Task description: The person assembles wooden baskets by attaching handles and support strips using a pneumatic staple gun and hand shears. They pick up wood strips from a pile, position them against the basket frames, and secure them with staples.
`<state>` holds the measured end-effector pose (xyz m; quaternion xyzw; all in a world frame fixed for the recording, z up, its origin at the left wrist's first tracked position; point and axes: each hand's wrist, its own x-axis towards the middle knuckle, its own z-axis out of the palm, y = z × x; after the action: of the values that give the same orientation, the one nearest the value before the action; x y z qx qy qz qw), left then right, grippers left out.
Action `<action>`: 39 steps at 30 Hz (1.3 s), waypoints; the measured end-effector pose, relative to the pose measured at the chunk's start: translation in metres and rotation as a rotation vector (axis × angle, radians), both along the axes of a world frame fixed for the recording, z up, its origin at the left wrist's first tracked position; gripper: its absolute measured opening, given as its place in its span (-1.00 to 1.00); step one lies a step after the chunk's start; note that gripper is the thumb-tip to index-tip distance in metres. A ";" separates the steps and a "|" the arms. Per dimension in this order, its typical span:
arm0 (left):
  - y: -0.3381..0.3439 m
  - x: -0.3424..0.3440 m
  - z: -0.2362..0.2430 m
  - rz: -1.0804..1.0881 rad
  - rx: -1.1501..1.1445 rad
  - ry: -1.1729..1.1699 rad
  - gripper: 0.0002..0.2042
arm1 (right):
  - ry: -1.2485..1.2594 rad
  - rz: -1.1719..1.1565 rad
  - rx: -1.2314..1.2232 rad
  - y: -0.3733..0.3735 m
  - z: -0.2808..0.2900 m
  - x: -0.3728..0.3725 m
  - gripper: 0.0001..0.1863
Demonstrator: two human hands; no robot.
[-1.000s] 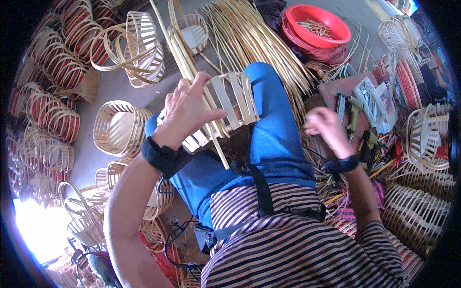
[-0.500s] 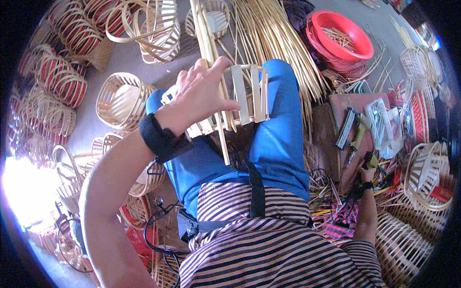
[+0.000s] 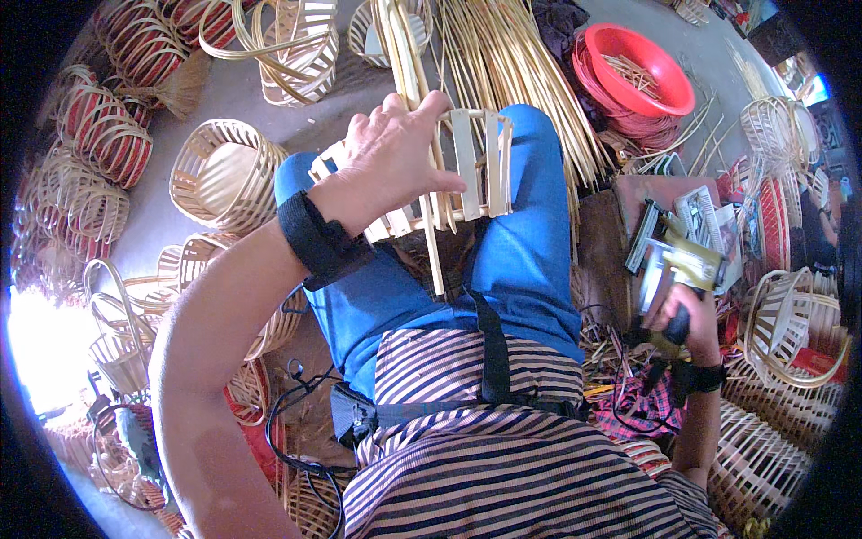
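Note:
Between my knees rests a small slatted basket (image 3: 496,166), its side made of pale upright strips. My left hand (image 3: 382,157) is closed over it, gripping a bundle of long bamboo strips (image 3: 404,58) against the basket's side. The strips run from beyond my knees down to my lap, and the fingers hide part of the basket. Off to the right, my right hand (image 3: 687,314) is wrapped round the handle of an olive and silver staple gun (image 3: 690,260), raised above a board and blurred by motion.
Rows of staples (image 3: 696,216) lie on a brown board (image 3: 637,193) at the right. A red basin (image 3: 660,76) with short sticks stands beyond it. Long bamboo strips (image 3: 521,81) cover the floor ahead. Finished baskets (image 3: 224,175) stand at the left, and a handled basket (image 3: 790,323) at the right.
My right hand has lifted the staple gun off the board toward me. My left hand, with the strips and basket, has shifted slightly right and away from me.

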<state>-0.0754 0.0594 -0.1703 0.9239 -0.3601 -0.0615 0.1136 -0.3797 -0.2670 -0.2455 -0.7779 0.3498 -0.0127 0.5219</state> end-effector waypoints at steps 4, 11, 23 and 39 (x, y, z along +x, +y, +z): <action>0.002 -0.002 -0.003 -0.007 -0.029 -0.028 -0.34 | 0.030 0.466 -0.038 0.101 0.046 0.068 -0.71; 0.005 -0.005 -0.006 0.004 -0.093 -0.068 -0.36 | -0.103 0.752 -0.130 0.161 0.045 0.112 -0.68; -0.001 -0.005 0.000 0.002 -0.058 -0.054 -0.36 | -0.219 0.776 -0.331 0.168 0.044 0.120 -0.76; 0.005 0.017 -0.003 -0.141 -0.675 -0.291 -0.65 | -0.335 0.460 -0.011 0.172 0.051 0.116 -0.69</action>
<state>-0.0580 0.0646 -0.1730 0.8064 -0.4352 0.1848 0.3551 -0.2635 -0.0949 -0.1942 -0.8267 0.0727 -0.0242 0.5574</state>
